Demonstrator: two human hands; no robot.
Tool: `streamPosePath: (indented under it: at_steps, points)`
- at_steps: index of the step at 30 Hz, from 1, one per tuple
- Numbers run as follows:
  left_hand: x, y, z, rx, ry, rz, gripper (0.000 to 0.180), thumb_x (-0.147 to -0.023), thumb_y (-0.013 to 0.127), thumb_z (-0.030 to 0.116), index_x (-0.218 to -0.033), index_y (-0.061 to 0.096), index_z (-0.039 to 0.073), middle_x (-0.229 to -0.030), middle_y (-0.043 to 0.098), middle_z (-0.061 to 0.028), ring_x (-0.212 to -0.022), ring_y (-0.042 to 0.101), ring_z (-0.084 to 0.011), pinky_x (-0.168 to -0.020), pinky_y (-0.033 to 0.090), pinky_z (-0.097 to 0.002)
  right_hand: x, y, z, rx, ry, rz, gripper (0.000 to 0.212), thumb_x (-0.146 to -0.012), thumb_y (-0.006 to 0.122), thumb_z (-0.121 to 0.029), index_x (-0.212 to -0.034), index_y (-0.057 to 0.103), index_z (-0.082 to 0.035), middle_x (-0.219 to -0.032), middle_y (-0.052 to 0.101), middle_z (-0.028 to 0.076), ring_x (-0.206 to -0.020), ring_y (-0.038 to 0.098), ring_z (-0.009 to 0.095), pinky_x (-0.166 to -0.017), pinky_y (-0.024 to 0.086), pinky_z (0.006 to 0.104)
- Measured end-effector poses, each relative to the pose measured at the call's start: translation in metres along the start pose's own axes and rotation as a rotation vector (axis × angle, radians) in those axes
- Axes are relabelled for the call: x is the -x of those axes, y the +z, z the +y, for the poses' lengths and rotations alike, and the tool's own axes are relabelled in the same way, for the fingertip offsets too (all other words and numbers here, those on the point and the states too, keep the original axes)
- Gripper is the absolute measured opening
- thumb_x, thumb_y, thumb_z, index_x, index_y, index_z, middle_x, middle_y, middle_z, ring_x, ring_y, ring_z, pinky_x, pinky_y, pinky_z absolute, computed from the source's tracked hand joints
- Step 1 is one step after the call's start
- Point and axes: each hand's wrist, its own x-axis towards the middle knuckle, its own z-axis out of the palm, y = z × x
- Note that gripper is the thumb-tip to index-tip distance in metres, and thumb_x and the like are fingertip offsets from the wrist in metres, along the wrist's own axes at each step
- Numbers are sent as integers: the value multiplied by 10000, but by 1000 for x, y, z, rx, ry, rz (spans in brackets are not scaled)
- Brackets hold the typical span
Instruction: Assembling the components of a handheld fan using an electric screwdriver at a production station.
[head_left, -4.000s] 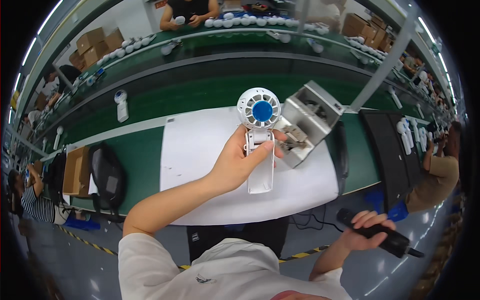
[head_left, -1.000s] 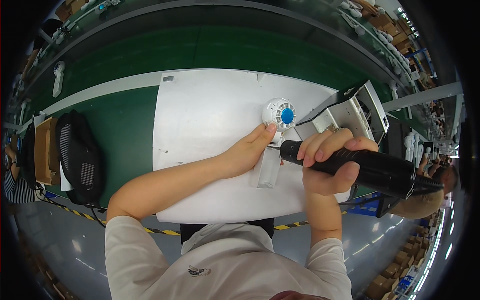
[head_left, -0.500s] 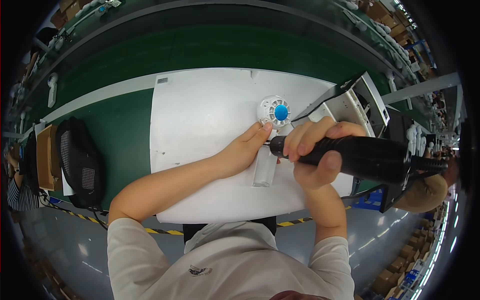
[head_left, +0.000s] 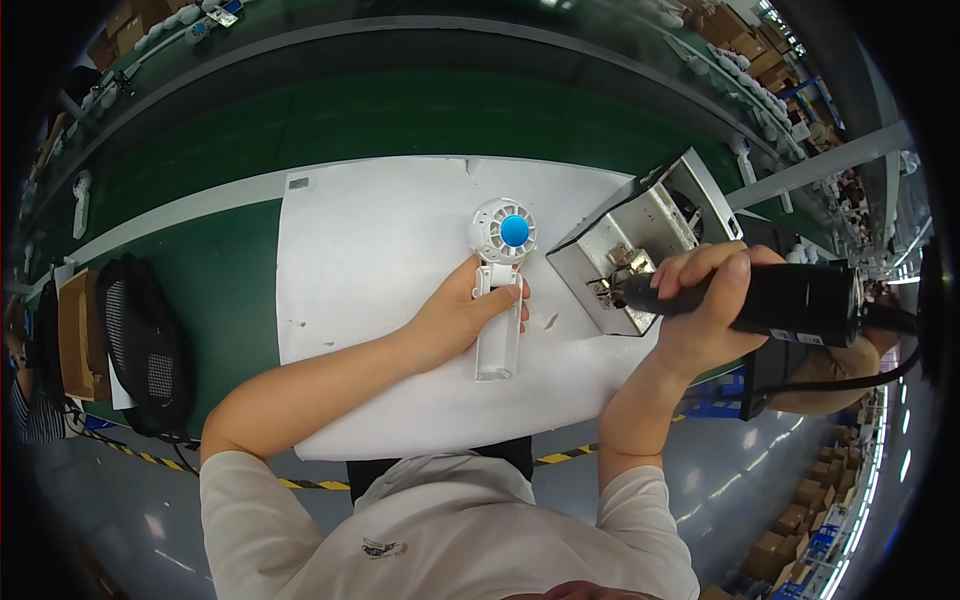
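Observation:
My left hand (head_left: 470, 308) is closed round the handle of a white handheld fan (head_left: 497, 335), its thumb across the front. The fan's round slotted head with a blue centre points away from me, and its handle toward me looks like an open shell. In my right hand (head_left: 712, 300) is a black electric screwdriver (head_left: 795, 303), held level with its cable trailing right. The screwdriver's tip is at the metal mechanism of a screw feeder (head_left: 640, 235), a grey box with open sides; whether a screw sits on the tip is too small to tell.
A white sheet (head_left: 370, 250) covers the middle of the green bench (head_left: 235, 300). Left of it lie a black mesh bag (head_left: 150, 345) and a cardboard box (head_left: 82, 335). A metal post (head_left: 820, 165) crosses behind the feeder. Another person's arm (head_left: 835, 375) shows at the right.
My right hand has drawn the screwdriver off the fan and taken it right to the screw feeder. My left hand has shifted its grip round the fan's handle.

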Motion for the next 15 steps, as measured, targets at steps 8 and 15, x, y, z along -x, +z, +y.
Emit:
streamPosePath:
  at_steps: [8, 15]
  points:
    - [2, 4, 0, -158, 28, -7, 378, -955, 501, 138, -1290, 360, 37, -1086, 585, -90, -897, 603, -148, -807, 503, -289, 27, 6, 5, -696, -78, -315, 329, -917, 583, -330, -1029, 379, -98, -650, 497, 78, -449, 481, 166, -440, 453, 286]
    - [4, 6, 3, -179, 60, 3, 369, -954, 500, 138, -1284, 365, 40, -1086, 588, -93, -902, 603, -148, -795, 501, -282, 31, 13, 18, -659, -151, -391, 296, -958, 474, -383, -1090, 409, -126, -675, 495, 72, -476, 482, 158, -426, 443, 294]
